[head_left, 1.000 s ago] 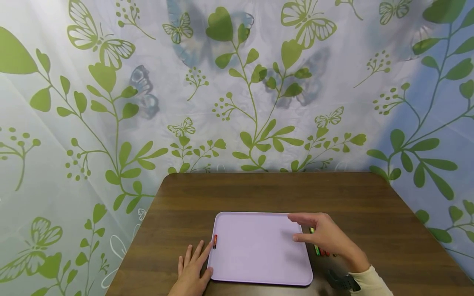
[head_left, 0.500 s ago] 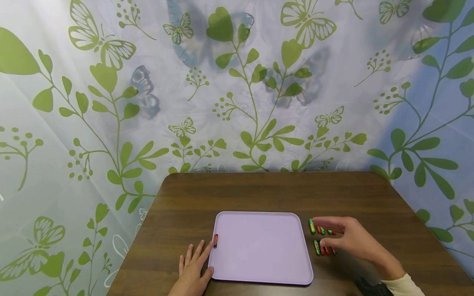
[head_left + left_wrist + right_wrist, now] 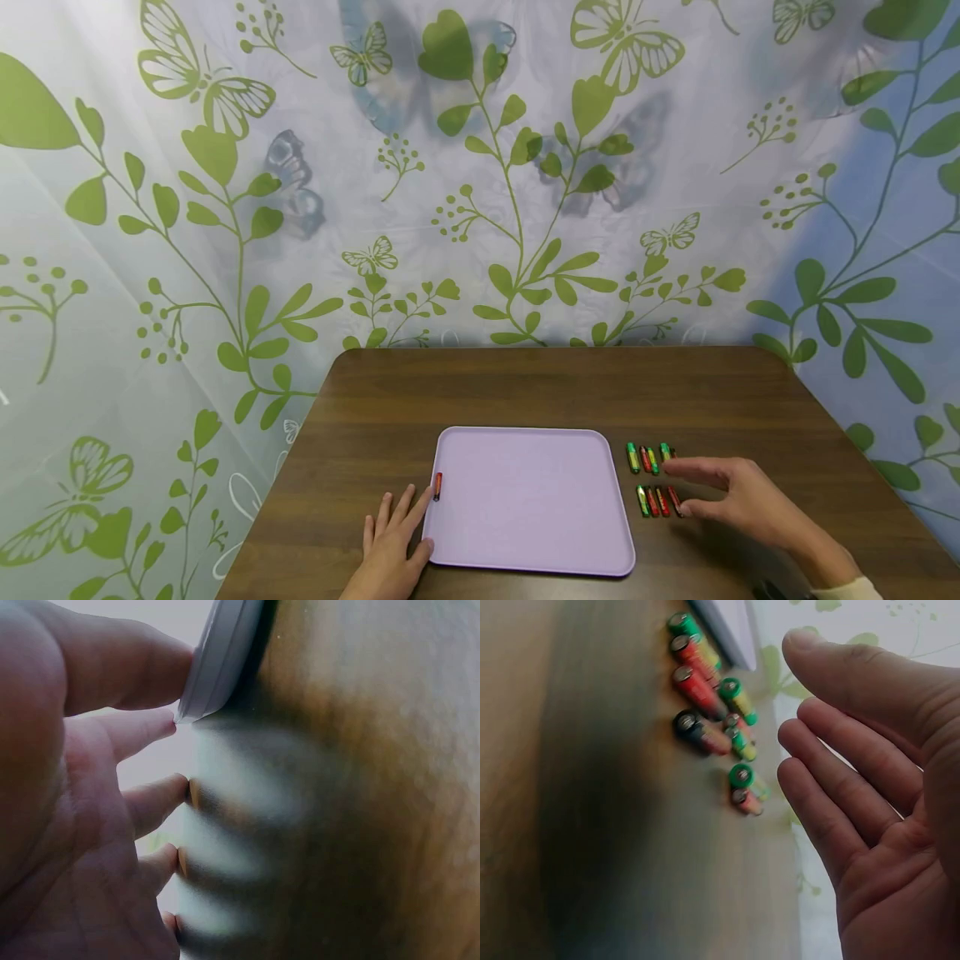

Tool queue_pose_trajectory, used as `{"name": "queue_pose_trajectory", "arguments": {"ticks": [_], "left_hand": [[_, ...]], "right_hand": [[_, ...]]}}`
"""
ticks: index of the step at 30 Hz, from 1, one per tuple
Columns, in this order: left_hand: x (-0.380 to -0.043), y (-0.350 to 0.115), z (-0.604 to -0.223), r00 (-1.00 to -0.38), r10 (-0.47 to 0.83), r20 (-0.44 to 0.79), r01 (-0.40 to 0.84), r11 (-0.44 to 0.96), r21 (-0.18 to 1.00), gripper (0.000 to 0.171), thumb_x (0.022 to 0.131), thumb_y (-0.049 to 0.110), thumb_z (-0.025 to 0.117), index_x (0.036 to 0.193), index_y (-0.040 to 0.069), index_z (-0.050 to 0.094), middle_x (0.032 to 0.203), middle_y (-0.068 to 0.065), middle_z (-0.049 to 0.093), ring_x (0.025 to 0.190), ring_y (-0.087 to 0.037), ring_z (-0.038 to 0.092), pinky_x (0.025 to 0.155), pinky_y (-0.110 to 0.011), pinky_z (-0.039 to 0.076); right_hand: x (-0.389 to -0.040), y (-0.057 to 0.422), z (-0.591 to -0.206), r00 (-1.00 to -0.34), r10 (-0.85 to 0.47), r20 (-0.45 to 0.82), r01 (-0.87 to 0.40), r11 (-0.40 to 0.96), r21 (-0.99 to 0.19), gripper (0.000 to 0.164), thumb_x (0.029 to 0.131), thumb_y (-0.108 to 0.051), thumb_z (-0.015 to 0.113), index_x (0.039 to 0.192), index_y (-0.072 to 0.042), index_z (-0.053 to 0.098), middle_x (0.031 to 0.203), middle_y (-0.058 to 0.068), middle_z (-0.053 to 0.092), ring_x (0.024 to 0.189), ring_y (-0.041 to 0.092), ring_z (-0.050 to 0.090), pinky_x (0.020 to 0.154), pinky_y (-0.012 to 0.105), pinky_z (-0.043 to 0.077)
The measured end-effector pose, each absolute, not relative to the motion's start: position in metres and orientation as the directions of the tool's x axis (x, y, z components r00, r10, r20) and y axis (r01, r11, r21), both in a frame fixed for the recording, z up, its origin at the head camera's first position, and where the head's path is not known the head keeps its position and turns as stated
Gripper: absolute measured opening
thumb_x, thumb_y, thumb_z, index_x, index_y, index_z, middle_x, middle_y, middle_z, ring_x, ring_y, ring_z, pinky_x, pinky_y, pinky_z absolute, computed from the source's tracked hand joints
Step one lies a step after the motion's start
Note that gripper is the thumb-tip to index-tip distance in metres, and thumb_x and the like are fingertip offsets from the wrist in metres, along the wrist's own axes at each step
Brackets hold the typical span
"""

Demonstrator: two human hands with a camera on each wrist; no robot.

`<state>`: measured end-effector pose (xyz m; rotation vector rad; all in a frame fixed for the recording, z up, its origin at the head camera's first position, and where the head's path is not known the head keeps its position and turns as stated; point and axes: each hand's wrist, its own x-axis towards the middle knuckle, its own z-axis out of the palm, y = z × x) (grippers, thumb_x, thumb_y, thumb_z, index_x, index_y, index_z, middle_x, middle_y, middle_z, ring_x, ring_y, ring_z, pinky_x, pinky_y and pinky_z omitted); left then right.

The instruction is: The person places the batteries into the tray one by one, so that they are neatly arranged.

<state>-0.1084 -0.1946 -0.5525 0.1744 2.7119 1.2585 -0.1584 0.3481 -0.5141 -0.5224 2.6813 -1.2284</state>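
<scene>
A lilac tray [image 3: 528, 517] lies on the table, with one red battery [image 3: 438, 487] inside its left edge. My left hand [image 3: 392, 546] rests flat beside that edge, fingers spread. In the left wrist view, its thumb and index finger [image 3: 142, 733] touch the tray's rim [image 3: 221, 664]. To the right of the tray are two rows of batteries, red ones [image 3: 699, 692] and green-and-yellow ones [image 3: 633, 458]. Over the right end of those rows hovers my right hand [image 3: 757, 508], thumb and fingers apart, holding nothing. It partly hides the back row's last battery.
The brown wooden table [image 3: 547, 383] reaches back to a hanging curtain [image 3: 465, 275] printed with green leaves and butterflies. A dark band and a pale sleeve [image 3: 851, 590] show at my right wrist.
My right hand has moved right, from over the tray's right edge to the far end of the battery rows, uncovering most of them. The left hand has stayed in place.
</scene>
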Motion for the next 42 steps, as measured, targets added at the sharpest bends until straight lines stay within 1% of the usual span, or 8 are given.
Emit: {"name": "queue_pose_trajectory", "arguments": {"ticks": [10,16,19,28,32,36,40,42], "left_hand": [[-0.109,-0.194,-0.547,-0.981,0.166,-0.095,0.037,0.652,0.758,0.07,0.1,0.014,0.072,0.166,0.017,0.049,0.176,-0.028,0.03,0.163,-0.064,0.001,0.12,-0.086,-0.01],[-0.109,-0.197,-0.564,-0.986,0.167,-0.009,0.099,0.626,0.774,0.07,0.099,0.016,0.072,0.165,0.024,0.05,0.172,-0.033,0.034,0.16,-0.068,0.005,0.117,-0.089,-0.01],[-0.11,-0.198,-0.568,-0.987,0.162,-0.01,0.099,0.648,0.755,0.071,0.1,0.017,0.071,0.166,0.027,0.049,0.173,-0.031,0.035,0.161,-0.065,0.007,0.119,-0.088,-0.008],[-0.109,-0.196,-0.552,-0.982,0.177,-0.072,0.058,0.633,0.772,0.071,0.099,0.015,0.072,0.166,0.019,0.049,0.176,-0.029,0.03,0.163,-0.064,0.001,0.119,-0.086,-0.012],[-0.111,-0.198,-0.565,-0.986,0.164,-0.034,0.083,0.657,0.75,0.071,0.098,0.015,0.072,0.165,0.023,0.05,0.174,-0.029,0.034,0.163,-0.064,0.007,0.12,-0.087,-0.007],[-0.114,-0.202,-0.58,-0.987,0.156,-0.028,0.086,0.676,0.732,0.073,0.099,0.017,0.072,0.166,0.036,0.049,0.175,-0.024,0.036,0.164,-0.061,0.008,0.121,-0.085,-0.005],[-0.114,-0.205,-0.585,-0.986,0.159,-0.042,0.078,0.676,0.733,0.074,0.1,0.019,0.072,0.166,0.042,0.047,0.176,-0.022,0.036,0.165,-0.06,0.007,0.121,-0.085,-0.006],[-0.114,-0.205,-0.585,-0.986,0.16,-0.053,0.07,0.678,0.731,0.074,0.1,0.02,0.071,0.166,0.041,0.046,0.177,-0.021,0.035,0.165,-0.06,0.007,0.122,-0.085,-0.007]], "right_hand": [[-0.159,0.352,-0.529,-0.911,-0.407,0.066,-0.328,0.619,-0.713,0.053,0.089,-0.028,0.092,0.137,-0.013,0.076,0.134,0.01,0.079,0.123,-0.007,0.067,0.094,0.012,0.055],[-0.158,0.35,-0.535,-0.922,-0.379,0.075,-0.337,0.693,-0.638,0.052,0.086,-0.035,0.094,0.133,-0.02,0.078,0.131,0.004,0.081,0.122,-0.007,0.066,0.093,0.015,0.056],[-0.157,0.35,-0.538,-0.93,-0.363,0.059,-0.319,0.717,-0.62,0.052,0.085,-0.035,0.095,0.133,-0.022,0.079,0.131,0.005,0.081,0.121,-0.006,0.066,0.092,0.015,0.057],[-0.155,0.347,-0.542,-0.932,-0.346,0.11,-0.347,0.757,-0.554,0.048,0.083,-0.029,0.096,0.128,-0.025,0.081,0.125,0.003,0.083,0.114,-0.002,0.071,0.09,0.021,0.062],[-0.154,0.347,-0.543,-0.92,-0.356,0.161,-0.385,0.753,-0.534,0.046,0.082,-0.03,0.096,0.126,-0.023,0.082,0.122,0.003,0.084,0.112,-0.003,0.072,0.087,0.02,0.062],[-0.154,0.347,-0.54,-0.908,-0.365,0.208,-0.416,0.72,-0.555,0.044,0.083,-0.026,0.096,0.124,-0.019,0.082,0.12,0.004,0.084,0.109,-0.001,0.074,0.086,0.018,0.062],[-0.155,0.342,-0.534,-0.888,-0.363,0.284,-0.461,0.696,-0.551,0.043,0.08,-0.018,0.098,0.121,-0.015,0.083,0.115,0.003,0.085,0.107,-0.001,0.075,0.084,0.014,0.061],[-0.157,0.338,-0.53,-0.881,-0.356,0.312,-0.473,0.695,-0.541,0.043,0.08,-0.018,0.098,0.12,-0.015,0.084,0.114,0.002,0.085,0.107,-0.004,0.074,0.084,0.01,0.058]]}}
